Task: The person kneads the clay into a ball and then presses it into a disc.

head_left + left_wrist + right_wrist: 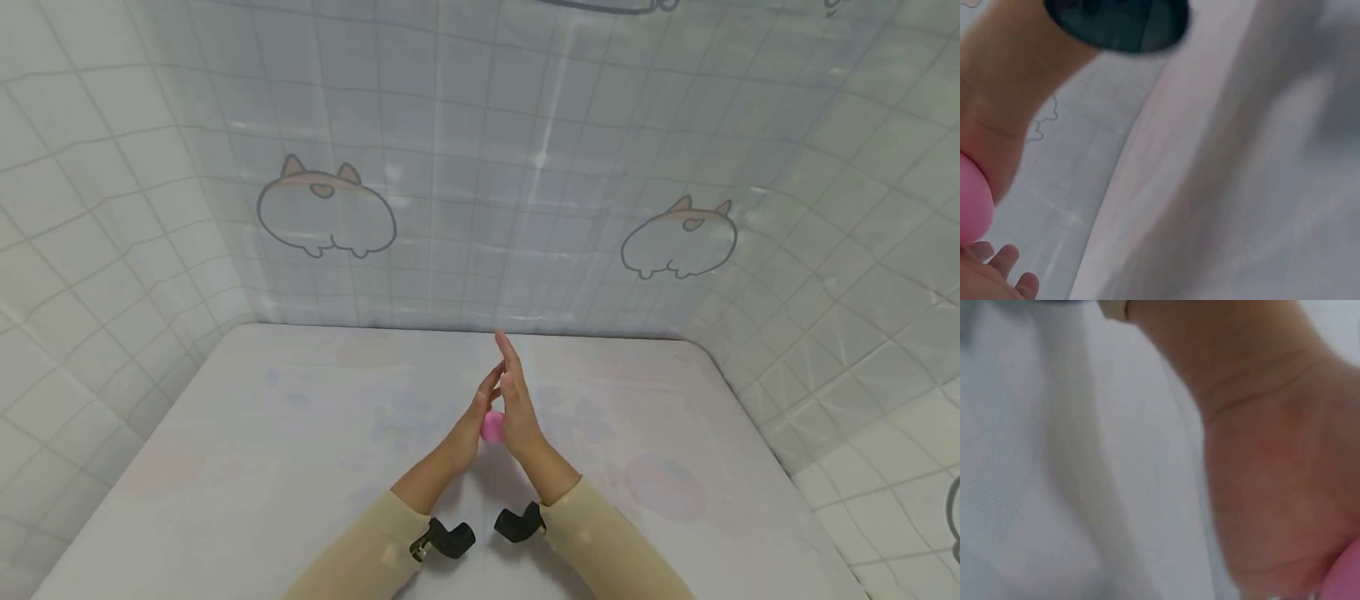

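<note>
A smooth pink ball (492, 427) sits between two palms above the white table, in the middle of the head view. My left hand (469, 429) presses it from the left, fingers straight and pointing up and forward. From the other side my right hand (519, 417) lies against it, its fingers also straight, and the fingertips of both hands come close together. In the left wrist view the ball (974, 201) shows at the left edge, between a palm and several fingertips. The right wrist view has only a sliver of the ball (1346, 578), beside the heel of a palm.
The white table (262, 467) carries faint pastel patches. A tiled-pattern curtain (465, 167) with cartoon animal drawings hangs behind it and along both sides. Black wrist-camera mounts (450, 540) stick out inward from the cream sleeves (611, 542), close to each other.
</note>
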Demonstrator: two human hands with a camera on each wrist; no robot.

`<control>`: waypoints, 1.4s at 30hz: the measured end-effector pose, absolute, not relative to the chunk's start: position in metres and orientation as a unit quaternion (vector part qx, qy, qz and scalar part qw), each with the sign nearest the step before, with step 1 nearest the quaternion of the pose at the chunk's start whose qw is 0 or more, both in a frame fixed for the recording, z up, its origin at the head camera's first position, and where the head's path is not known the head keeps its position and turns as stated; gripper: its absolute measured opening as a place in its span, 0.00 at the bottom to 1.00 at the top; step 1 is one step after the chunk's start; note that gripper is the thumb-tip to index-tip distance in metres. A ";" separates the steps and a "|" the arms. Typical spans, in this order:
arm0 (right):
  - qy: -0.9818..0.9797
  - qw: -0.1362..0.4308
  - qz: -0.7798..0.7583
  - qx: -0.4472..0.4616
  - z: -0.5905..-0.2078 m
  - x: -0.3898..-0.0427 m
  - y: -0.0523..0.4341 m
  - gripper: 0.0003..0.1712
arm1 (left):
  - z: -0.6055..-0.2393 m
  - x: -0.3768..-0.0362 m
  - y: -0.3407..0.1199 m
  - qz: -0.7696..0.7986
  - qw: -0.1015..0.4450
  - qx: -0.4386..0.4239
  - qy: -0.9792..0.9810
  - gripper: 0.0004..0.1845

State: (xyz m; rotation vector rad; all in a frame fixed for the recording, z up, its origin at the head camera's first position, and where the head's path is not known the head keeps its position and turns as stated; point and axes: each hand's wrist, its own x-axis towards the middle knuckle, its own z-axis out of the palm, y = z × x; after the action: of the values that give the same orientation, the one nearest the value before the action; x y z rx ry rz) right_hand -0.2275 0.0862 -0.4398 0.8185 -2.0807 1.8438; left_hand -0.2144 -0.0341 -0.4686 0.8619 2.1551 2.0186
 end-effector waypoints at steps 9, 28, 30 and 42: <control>-0.752 0.080 0.591 0.282 -0.453 -0.233 0.085 0.53 | -0.460 -0.212 -0.031 0.716 -0.029 0.265 0.646 0.39; -0.717 0.034 0.588 0.374 -0.465 -0.212 0.078 0.46 | -0.454 -0.224 -0.036 0.736 -0.149 0.147 0.644 0.48; -0.703 0.040 0.591 0.394 -0.464 -0.211 0.078 0.45 | -0.456 -0.226 -0.038 0.732 -0.155 0.148 0.647 0.46; -0.628 0.167 0.657 0.383 -0.450 -0.211 0.079 0.46 | -0.469 -0.220 -0.033 0.615 -0.166 0.251 0.729 0.39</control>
State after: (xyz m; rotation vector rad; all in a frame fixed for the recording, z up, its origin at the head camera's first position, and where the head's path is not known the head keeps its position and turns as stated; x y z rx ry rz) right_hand -0.2108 0.0789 -0.4500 1.0892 -1.7865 1.8693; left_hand -0.2202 -0.0329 -0.4690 0.8837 2.5695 2.1661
